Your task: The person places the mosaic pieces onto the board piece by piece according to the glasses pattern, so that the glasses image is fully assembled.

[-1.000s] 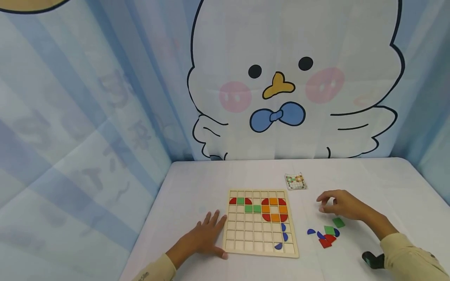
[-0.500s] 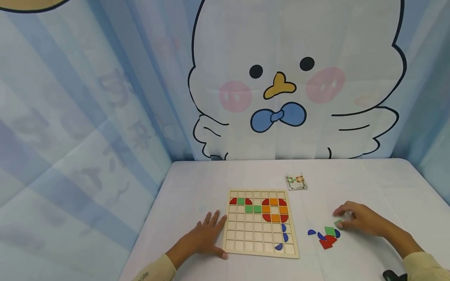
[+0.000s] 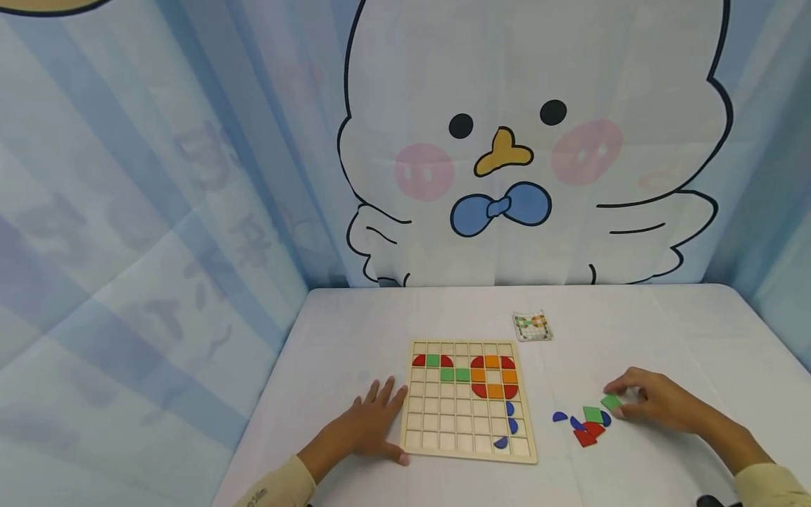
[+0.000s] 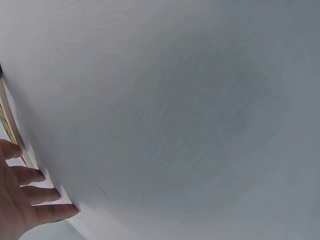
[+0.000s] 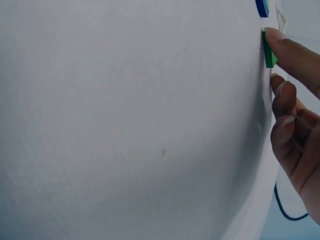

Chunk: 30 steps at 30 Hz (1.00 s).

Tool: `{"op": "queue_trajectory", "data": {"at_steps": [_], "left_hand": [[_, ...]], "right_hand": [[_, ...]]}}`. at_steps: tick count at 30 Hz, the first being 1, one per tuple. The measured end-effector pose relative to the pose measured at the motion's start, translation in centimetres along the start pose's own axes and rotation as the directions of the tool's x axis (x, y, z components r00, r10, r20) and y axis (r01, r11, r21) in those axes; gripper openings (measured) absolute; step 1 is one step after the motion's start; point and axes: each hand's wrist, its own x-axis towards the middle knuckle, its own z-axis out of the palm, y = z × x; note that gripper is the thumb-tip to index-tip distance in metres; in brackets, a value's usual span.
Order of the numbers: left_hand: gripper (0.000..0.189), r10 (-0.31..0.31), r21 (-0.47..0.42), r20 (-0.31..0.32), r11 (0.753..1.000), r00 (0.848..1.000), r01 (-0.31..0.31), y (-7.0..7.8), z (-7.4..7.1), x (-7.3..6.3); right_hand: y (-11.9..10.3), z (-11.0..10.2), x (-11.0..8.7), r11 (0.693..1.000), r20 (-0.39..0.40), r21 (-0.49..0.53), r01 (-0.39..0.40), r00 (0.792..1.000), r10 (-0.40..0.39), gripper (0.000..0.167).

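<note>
Lower right of frame, the right hand (image 3: 662, 401) has a pinching grip on a green tile (image 3: 611, 402), while the left hand (image 3: 366, 427) — fingers spread — touches the gridded board (image 3: 448, 425), lower centre, apparently steadying it.

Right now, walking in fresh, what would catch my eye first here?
Probably the huge white cartoon bird on the curtain behind the table. Next, the wooden grid board on the table, dotted with coloured pieces, a spread left hand beside it. To the board's right, the right hand touches a green square.
</note>
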Motion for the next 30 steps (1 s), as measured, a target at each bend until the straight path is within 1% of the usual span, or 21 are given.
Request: {"op": "queue_trajectory", "data": {"at_steps": [3,9,16,24,30], "left_hand": [[0.121,0.002,-0.002,0.000,1.000,1.000,-0.002,-0.1,0.1,0.1],[0.121,0.007,-0.006,-0.002,1.000,1.000,-0.007,-0.3,0.3,0.3],[0.122,0.008,0.003,-0.002,1.000,1.000,-0.008,-0.3,0.3,0.3],[0.121,0.009,-0.009,-0.003,1.000,1.000,-0.009,-0.1,0.0,0.1],[0.122,0.004,-0.004,-0.001,1.000,1.000,-0.004,-0.1,0.1,0.1]], "right_hand": [[-0.1,0.0,-0.1,1.000,0.003,0.007,-0.003,1.000,0.003,0.040],[-0.4,0.1,0.0,0.999,0.010,0.035,0.004,1.000,-0.005,0.035],[-0.6,0.4,0.2,0.992,0.044,0.121,0.017,0.999,-0.023,0.033],[-1.0,0.7,0.9,0.990,0.011,0.138,0.032,0.999,-0.034,0.030],[-2.3,0.9,2.0,0.988,-0.005,0.157,-0.013,1.000,0.014,0.032]]}}
